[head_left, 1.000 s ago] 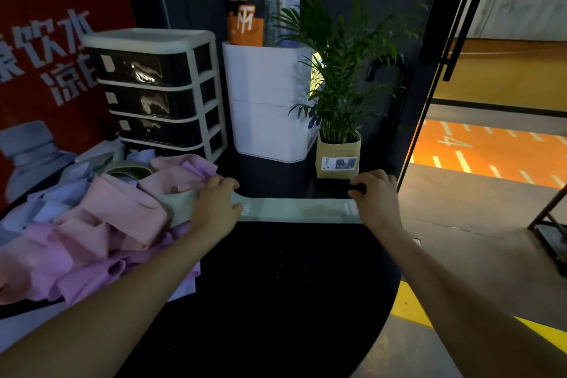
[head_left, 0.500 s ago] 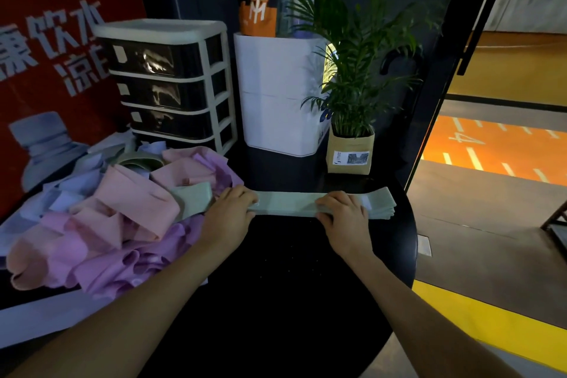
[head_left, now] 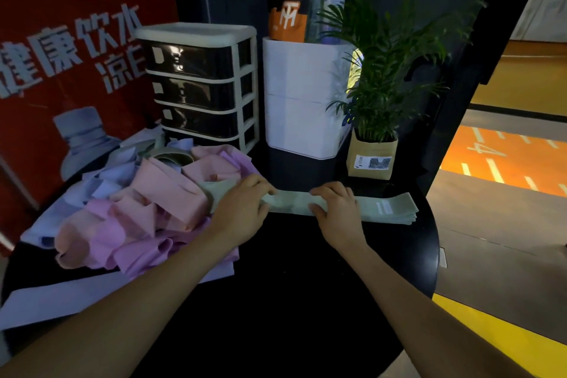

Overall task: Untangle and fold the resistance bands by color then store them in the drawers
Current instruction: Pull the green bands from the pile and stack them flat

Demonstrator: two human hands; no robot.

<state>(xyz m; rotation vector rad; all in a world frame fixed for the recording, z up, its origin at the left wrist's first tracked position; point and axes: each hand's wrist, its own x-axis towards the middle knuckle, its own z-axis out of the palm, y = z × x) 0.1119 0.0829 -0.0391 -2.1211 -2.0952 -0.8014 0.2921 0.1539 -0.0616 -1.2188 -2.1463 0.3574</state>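
**A:** Two hands on one band, but start with the big things. Where does it all sit?

**B:** On the dark round counter (head_left: 276,301). The drawer unit (head_left: 201,87) stands at eleven o'clock from the hands, four dark drawers, all closed as far as I can see. A white bin (head_left: 302,95) is at twelve, and a potted plant (head_left: 376,120) at one o'clock.

**A:** And the heap?

**B:** The tangled pile (head_left: 138,212) of pink, lilac and pale blue bands spreads at nine to ten o'clock, touching the left wrist. It looks untouched, so I judge the task to be early.

**A:** The step in hand?

**B:** Folding the green band (head_left: 383,209). It lies flat across the counter's far side, its layered free end out at three o'clock near the edge, its other end running under the pile's edge.

**A:** The grip?

**B:** The left hand (head_left: 242,205) has its fingers curled down on the band beside the pile. The right hand (head_left: 336,209) presses on its middle, thumb tucked at the near edge. Whether either pinches it or only pins it, I cannot tell.

**A:** How to do it well?

**B:** Free the buried end first, I'd say, so no pink band drags along. Keep one hand as an anchor, square the long edges, bring the free end over evenly, then press the crease before lifting toward a drawer
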